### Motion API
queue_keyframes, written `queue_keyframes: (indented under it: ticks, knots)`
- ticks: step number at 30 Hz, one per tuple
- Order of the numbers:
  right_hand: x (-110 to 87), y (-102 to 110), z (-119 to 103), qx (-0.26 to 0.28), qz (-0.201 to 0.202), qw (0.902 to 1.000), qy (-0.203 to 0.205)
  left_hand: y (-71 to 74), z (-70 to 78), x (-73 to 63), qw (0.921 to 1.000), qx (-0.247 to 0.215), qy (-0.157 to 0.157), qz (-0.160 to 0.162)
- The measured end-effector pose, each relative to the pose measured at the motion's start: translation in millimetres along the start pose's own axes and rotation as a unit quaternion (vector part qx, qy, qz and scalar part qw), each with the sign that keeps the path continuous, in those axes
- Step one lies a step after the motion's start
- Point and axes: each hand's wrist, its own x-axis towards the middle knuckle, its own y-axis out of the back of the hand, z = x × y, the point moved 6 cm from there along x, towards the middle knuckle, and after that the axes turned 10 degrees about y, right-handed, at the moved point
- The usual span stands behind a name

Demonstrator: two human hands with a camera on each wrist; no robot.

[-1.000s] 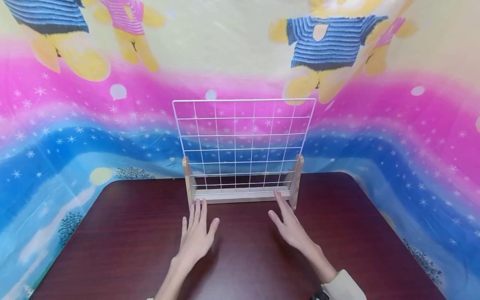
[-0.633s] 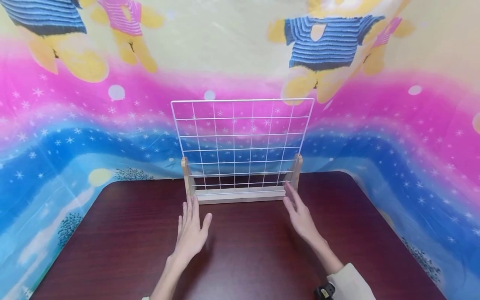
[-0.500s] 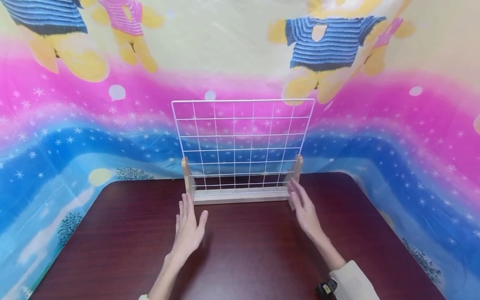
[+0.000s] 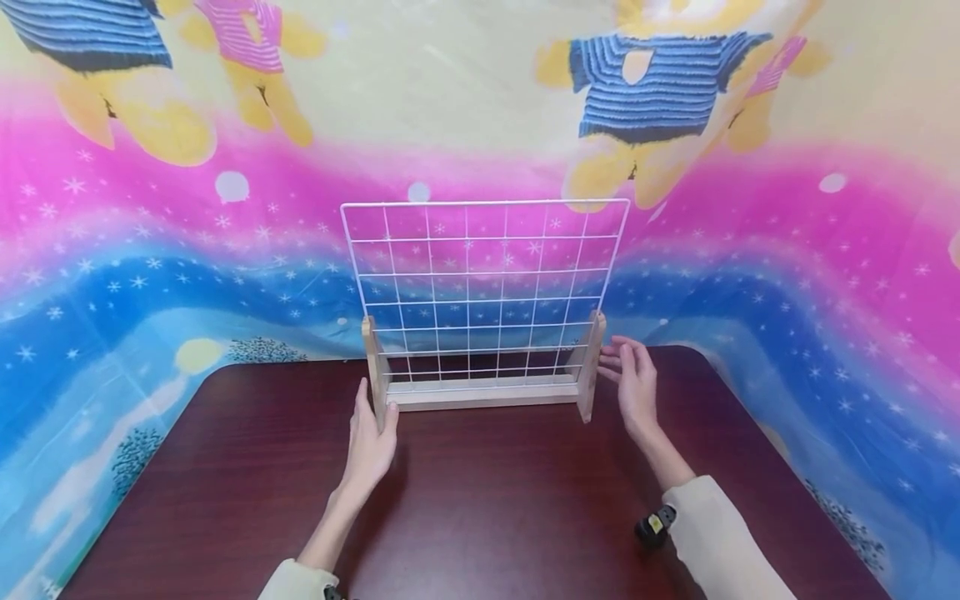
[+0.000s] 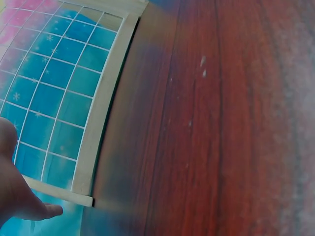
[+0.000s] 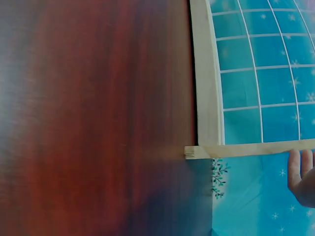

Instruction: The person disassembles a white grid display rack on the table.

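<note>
A white wire grid panel (image 4: 486, 272) stands upright in a wooden base, whose pale crossbar (image 4: 480, 399) lies along the table. My left hand (image 4: 370, 450) is at the left wooden side piece (image 4: 374, 358), thumb on the inner side and fingers on the outer. The left wrist view has that hand (image 5: 17, 191) straddling the side piece, fingers extended. Just outside the right side piece (image 4: 590, 371) is my right hand (image 4: 637, 387), its fingers loosely bent toward the wood. In the right wrist view, the fingertips (image 6: 294, 160) come right up to the side piece's edge.
The dark red-brown table (image 4: 480, 508) has rounded far corners. A printed cloth (image 4: 480, 117) with bears and snowflakes hangs behind it and along both sides. A black device (image 4: 656, 526) is strapped at the right sleeve's cuff.
Both hands have moved apart and forward, from in front of the stand to its two sides. The left thumb has come in close to the side piece. The stand has stayed in place.
</note>
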Motion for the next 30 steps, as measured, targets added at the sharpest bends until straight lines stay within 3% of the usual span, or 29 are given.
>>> queue_keyframes:
  ticks: [8, 14, 17, 24, 27, 30]
  knots:
    - [23.7, -10.3, 9.4, -0.045, -0.006, 0.9986, -0.027, 1.1, 2.6, 7.3, 0.9985, -0.041, -0.020, 0.031]
    - [34.0, -19.0, 19.8, -0.026, -0.007, 0.9990, -0.035, 5.3, 4.7, 22.0, 0.9957, -0.055, -0.044, 0.060]
    - [35.2, -26.9, 23.1, -0.009, -0.020, 0.9994, -0.026, 7.3, 3.3, 27.2, 0.9946, -0.051, -0.058, 0.069]
    - [31.4, -42.6, 7.8, 0.007, -0.054, 0.9985, 0.003, 7.5, 4.1, 29.4, 0.9925, -0.063, -0.072, 0.076]
    - [30.6, -42.6, 7.1, 0.003, -0.056, 0.9984, 0.004, 8.7, 8.0, 23.4, 0.9844, -0.082, -0.091, 0.126]
    - [30.9, -42.9, 8.2, 0.004, -0.060, 0.9981, 0.008, 7.8, 15.5, 12.2, 0.9674, -0.112, -0.123, 0.191]
